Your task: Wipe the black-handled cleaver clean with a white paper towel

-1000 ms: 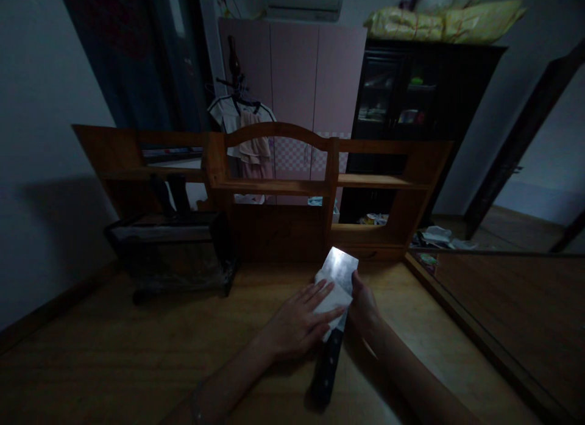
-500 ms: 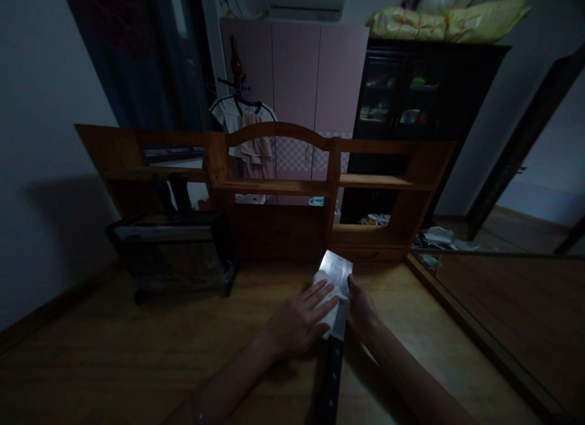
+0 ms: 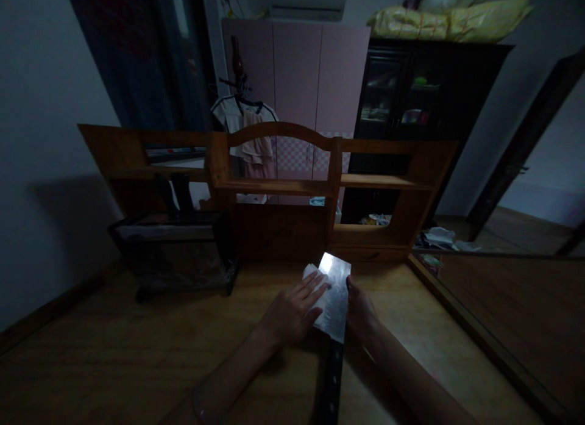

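Observation:
A cleaver [image 3: 337,297] with a broad shiny blade lies flat-side up in front of me, its black riveted handle [image 3: 331,379] pointing toward me. My right hand [image 3: 362,312] grips the blade along its right edge, the thumb showing at the top; the other fingers are hidden beneath. My left hand [image 3: 292,309] holds a folded white tissue [image 3: 309,270] against the left part of the blade, fingers laid over it. Damp-looking streaks mark the bare metal.
On the wooden tabletop [image 3: 183,358], a knife block [image 3: 173,251] with black-handled knives stands at the left. A wooden shelf unit [image 3: 278,230] runs along the back. A raised wooden edge [image 3: 475,327] borders the right side.
My left hand has slid left with the tissue, uncovering most of the blade. My right hand keeps its hold on the right edge.

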`<state>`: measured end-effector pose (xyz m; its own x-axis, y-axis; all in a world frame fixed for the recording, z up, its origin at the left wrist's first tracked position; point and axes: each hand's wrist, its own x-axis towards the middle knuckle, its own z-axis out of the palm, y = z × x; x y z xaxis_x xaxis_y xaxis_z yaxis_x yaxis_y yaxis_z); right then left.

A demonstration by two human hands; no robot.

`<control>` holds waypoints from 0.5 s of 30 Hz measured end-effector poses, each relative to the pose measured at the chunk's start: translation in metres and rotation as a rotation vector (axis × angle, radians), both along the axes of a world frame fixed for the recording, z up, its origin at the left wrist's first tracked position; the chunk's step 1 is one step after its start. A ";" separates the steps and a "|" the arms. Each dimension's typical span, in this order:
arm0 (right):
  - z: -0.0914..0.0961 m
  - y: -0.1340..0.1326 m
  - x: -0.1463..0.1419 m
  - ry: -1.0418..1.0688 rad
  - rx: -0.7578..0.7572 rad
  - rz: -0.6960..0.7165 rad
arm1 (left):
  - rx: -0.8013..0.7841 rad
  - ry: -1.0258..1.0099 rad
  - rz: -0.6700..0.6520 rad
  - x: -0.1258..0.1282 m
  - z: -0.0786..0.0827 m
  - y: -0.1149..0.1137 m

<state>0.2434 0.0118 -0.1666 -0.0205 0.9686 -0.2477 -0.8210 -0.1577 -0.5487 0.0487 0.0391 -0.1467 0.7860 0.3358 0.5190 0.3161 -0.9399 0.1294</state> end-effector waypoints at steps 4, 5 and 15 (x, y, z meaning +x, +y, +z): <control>-0.002 0.002 0.001 -0.012 0.008 -0.002 | -0.048 -0.132 0.031 -0.006 0.006 0.000; -0.002 0.002 0.002 -0.016 0.008 -0.007 | -0.057 -0.154 0.019 -0.007 0.008 -0.002; -0.008 -0.002 0.007 -0.065 0.001 0.123 | 0.037 0.063 -0.249 0.005 0.010 -0.021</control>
